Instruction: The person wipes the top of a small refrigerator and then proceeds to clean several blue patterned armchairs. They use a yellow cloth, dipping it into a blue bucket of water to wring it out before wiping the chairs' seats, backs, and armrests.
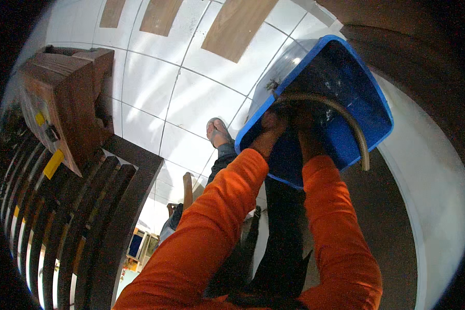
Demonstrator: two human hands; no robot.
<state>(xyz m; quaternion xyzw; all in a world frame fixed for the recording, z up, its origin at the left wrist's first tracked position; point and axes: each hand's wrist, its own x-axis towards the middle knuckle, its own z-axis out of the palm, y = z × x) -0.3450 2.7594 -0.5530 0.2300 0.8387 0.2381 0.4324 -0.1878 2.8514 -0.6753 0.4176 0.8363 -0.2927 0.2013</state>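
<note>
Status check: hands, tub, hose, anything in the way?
Left hand grips blue tub rim. Right hand inside tub, grip unclear. Hose arcs over tub. Foot beside it.

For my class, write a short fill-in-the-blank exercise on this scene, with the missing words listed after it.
1. Both hands reach into a tub whose colour is ____.
2. The person's sleeves are ____ in colour.
3. A curved hose arches over the tub, near the ____ hand.
4. The left hand rests at the tub's near rim, above a white tiled ____.

Missing words: blue; orange; right; floor
</note>
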